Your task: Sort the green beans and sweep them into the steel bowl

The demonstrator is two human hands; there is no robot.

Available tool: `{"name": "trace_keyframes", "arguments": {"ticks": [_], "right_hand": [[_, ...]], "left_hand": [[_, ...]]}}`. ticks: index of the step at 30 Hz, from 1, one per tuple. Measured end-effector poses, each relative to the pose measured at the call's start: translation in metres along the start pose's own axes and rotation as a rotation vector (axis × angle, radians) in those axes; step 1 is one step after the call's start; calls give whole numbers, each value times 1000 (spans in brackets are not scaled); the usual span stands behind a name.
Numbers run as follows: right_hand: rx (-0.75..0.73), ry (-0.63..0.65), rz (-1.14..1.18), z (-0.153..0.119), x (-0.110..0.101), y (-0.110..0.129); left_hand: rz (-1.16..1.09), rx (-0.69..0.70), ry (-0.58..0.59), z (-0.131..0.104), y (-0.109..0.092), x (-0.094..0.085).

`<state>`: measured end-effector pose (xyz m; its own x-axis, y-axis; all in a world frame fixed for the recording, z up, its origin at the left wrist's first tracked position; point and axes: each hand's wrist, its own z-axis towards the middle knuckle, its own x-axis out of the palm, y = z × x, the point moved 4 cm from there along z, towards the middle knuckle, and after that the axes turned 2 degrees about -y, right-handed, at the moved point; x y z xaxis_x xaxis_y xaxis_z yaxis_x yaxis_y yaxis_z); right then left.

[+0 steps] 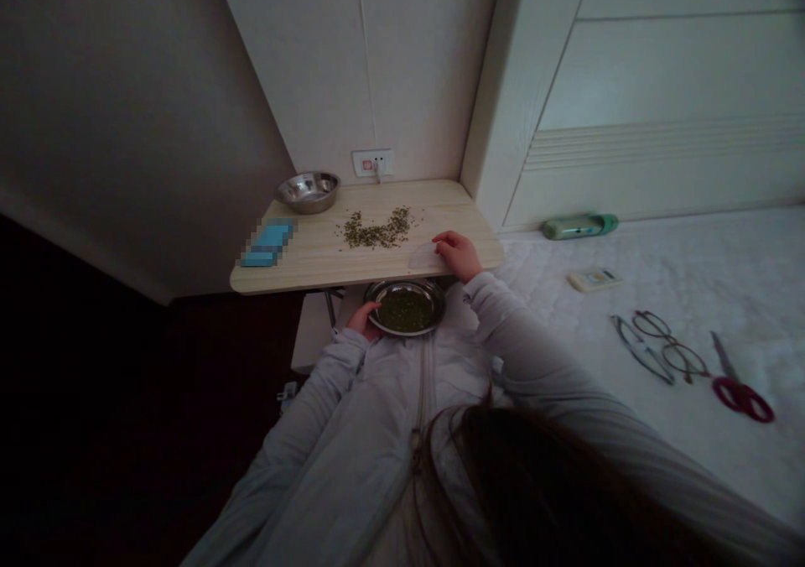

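My left hand [364, 320] grips the left rim of a round metal dish [407, 307] that holds many small green bits, just below the front edge of the wooden table [314, 270]. A thin, pale translucent piece [426, 255] lies at the table's front right, its right end pinched in my right hand [457, 254]. Small green-brown grains [377, 231] are spread in a rough U shape on the tabletop, to the left of my right hand. At the table's back left stands a shiny metal bowl [309, 192].
A blurred blue item [269, 244] lies at the table's left. A wall socket [373, 163] is behind. On the white bed at right are a green bottle [579, 226], a remote [594, 279], glasses [684, 359], another thin-framed pair [641, 351] and red-handled scissors [743, 397].
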<state>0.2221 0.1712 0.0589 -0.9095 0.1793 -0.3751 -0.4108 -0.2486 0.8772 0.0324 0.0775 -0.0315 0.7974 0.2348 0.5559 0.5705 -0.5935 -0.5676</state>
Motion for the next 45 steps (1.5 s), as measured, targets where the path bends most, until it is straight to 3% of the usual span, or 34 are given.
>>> {"name": "trace_keyframes", "arguments": {"ticks": [45], "right_hand": [[-31, -22, -24, -2, -1, 2]], "left_hand": [[-11, -1, -9, -1, 0, 1]]}}
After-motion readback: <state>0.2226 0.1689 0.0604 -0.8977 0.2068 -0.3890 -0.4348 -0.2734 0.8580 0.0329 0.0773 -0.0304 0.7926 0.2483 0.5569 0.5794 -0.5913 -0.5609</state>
